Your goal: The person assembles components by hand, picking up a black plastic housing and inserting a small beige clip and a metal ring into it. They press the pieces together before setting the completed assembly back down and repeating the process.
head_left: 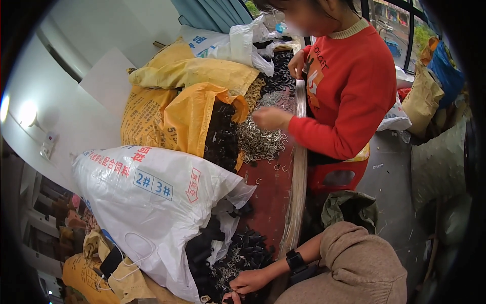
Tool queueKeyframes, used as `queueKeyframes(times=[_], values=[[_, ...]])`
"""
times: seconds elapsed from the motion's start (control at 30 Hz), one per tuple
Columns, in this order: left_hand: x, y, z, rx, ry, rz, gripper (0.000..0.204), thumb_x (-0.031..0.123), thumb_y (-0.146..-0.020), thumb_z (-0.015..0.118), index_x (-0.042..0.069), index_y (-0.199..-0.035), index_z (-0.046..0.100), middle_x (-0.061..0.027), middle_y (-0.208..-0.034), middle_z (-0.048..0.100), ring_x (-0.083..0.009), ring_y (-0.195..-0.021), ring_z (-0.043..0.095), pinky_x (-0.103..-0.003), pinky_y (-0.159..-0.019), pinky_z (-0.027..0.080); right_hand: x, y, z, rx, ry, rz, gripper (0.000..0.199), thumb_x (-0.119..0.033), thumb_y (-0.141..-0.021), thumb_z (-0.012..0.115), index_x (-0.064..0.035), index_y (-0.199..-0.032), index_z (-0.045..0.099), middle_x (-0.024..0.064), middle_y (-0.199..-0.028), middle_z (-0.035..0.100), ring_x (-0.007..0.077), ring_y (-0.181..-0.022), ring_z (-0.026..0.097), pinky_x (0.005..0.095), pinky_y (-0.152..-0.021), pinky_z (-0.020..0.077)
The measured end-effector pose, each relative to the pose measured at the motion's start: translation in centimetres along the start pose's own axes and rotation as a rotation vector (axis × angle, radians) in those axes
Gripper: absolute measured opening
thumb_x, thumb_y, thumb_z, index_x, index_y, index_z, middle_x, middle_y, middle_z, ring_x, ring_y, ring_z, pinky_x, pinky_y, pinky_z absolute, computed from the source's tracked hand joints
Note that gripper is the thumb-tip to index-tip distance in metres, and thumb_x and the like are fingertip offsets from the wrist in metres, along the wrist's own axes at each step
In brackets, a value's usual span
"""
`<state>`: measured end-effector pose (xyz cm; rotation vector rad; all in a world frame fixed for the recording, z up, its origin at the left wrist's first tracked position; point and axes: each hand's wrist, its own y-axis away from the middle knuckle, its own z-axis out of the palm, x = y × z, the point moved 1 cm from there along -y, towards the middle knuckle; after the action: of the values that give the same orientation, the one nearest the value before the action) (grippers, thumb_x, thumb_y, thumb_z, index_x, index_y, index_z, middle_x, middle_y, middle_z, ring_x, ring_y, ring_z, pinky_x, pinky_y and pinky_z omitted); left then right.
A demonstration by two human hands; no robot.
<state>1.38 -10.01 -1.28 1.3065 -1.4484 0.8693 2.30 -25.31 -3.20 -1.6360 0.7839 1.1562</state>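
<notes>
- Here's the near heap [249,249], right beside the fingers and beyond them: black pieces with silvery bits mixed in, far too many to count.
- Two hands at work! The right hand [250,281] has its fingers curled narrow; the left hand [232,297] just peeks in at the lower edge, close to the right's fingertips. What either grips, I cannot tell.
- They meet low over the heap, probably to keep small pieces within reach.
- One watch [295,260], on the wrist behind those right fingers.
- Left of the fingers, one big white bag [147,202] lies over, its mouth toward the table [271,197], likely so pieces spill out handily.
- Farther beyond, one open orange bag [190,114] slumps likewise beside a metal pile [260,142], uncountable.
- Across there, one co-worker [354,86], two hands showing, one blurred over that metal.
</notes>
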Motion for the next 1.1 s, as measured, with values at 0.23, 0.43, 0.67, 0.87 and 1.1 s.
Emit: queueKeyframes(times=[0.23,0.43,0.67,0.87,1.1], values=[[0.9,-0.5,0.8,-0.062,-0.061,0.055,0.014,0.014,-0.079,0.055,0.000,-0.080,0.052,-0.0024,-0.073,0.051,-0.0094,-0.061,0.043,-0.022,-0.055,0.038,0.2,0.2,-1.6,-0.099,-0.047,0.090,0.013,-0.014,-0.076,0.045,-0.0034,-0.069,0.043,0.0078,-0.059,0.049,0.0197,-0.053,0.050,0.0306,-0.048,0.0359],[2.4,-0.3,1.6,-0.050,-0.079,0.029,0.014,0.013,-0.078,0.056,0.000,-0.083,0.053,-0.0027,-0.074,0.051,-0.0093,-0.062,0.044,-0.022,-0.056,0.039,2.2,0.1,-0.8,-0.066,-0.280,0.107,0.012,-0.014,-0.076,0.046,-0.0042,-0.070,0.046,0.0021,-0.057,0.048,0.0108,-0.050,0.045,0.0260,-0.045,0.0347],[1.5,-0.6,0.9,-0.094,-0.128,0.112,0.015,0.013,-0.077,0.057,0.001,-0.083,0.053,-0.0029,-0.074,0.052,-0.0084,-0.062,0.045,-0.022,-0.056,0.039,2.1,0.3,-0.9,-0.117,-0.680,0.363,0.012,-0.016,-0.075,0.048,-0.0060,-0.067,0.050,-0.0012,-0.054,0.047,0.0061,-0.046,0.041,0.0201,-0.041,0.0310],[1.7,-0.7,0.7,-0.109,-0.151,0.143,0.014,0.014,-0.077,0.057,0.001,-0.082,0.053,-0.0023,-0.071,0.052,-0.0085,-0.060,0.046,-0.022,-0.055,0.039,1.7,0.2,-0.9,-0.160,-0.700,0.408,0.014,-0.018,-0.076,0.048,-0.0067,-0.068,0.051,-0.0016,-0.054,0.047,0.0051,-0.045,0.040,0.0186,-0.040,0.0303],[2.2,-0.3,0.5,-0.116,-0.197,0.225,0.011,0.013,-0.078,0.054,0.002,-0.079,0.052,-0.0015,-0.065,0.051,-0.0081,-0.056,0.045,-0.020,-0.052,0.038,0.8,0.3,-0.7,-0.198,-0.608,0.381,0.017,-0.021,-0.079,0.046,-0.0067,-0.070,0.049,-0.0034,-0.055,0.045,0.0037,-0.044,0.038,0.0175,-0.041,0.0289]])
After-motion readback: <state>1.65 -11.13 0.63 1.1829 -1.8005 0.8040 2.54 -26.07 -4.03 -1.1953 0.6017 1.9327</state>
